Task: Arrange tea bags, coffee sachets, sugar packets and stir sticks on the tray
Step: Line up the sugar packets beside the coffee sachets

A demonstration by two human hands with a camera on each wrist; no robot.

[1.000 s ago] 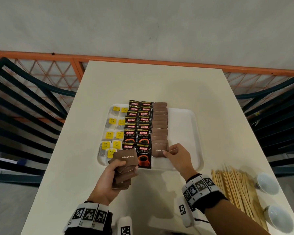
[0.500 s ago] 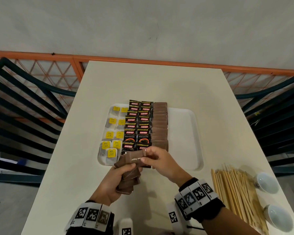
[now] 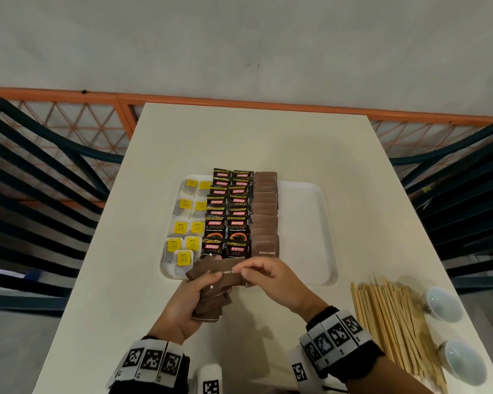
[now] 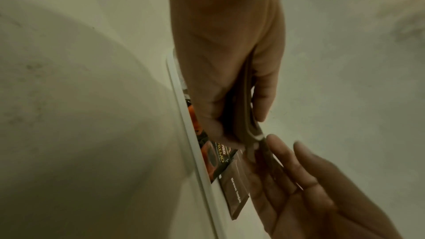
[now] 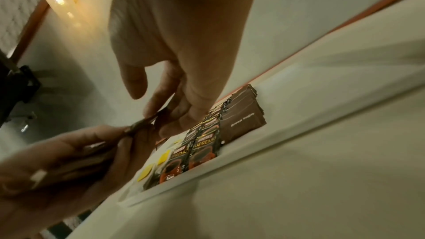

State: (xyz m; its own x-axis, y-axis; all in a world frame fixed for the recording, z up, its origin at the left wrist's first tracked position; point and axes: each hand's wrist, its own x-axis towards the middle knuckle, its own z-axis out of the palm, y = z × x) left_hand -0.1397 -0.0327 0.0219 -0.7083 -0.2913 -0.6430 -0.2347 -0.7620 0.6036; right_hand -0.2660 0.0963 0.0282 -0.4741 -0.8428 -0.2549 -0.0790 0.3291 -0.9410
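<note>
A white tray [image 3: 305,223] holds yellow-tagged tea bags [image 3: 187,226] on its left, black coffee sachets [image 3: 228,211] in the middle and a column of brown sugar packets [image 3: 265,214] beside them. My left hand [image 3: 188,297] grips a stack of brown sugar packets [image 3: 211,302] just in front of the tray. My right hand [image 3: 265,275] pinches the top sugar packet [image 3: 228,273] of that stack. In the right wrist view the pinched packet [image 5: 147,121] shows edge-on between the fingers. The stir sticks [image 3: 390,317] lie on the table at the right.
Two small white cups [image 3: 441,304] [image 3: 461,362] stand right of the sticks near the table's edge. The tray's right half [image 3: 302,245] is bare. Dark slatted chairs [image 3: 40,194] flank the table, with an orange railing [image 3: 239,100] behind.
My right hand left the sugar packet it laid at the column's near end and came back left to pinch the top packet of the stack in my left hand.
</note>
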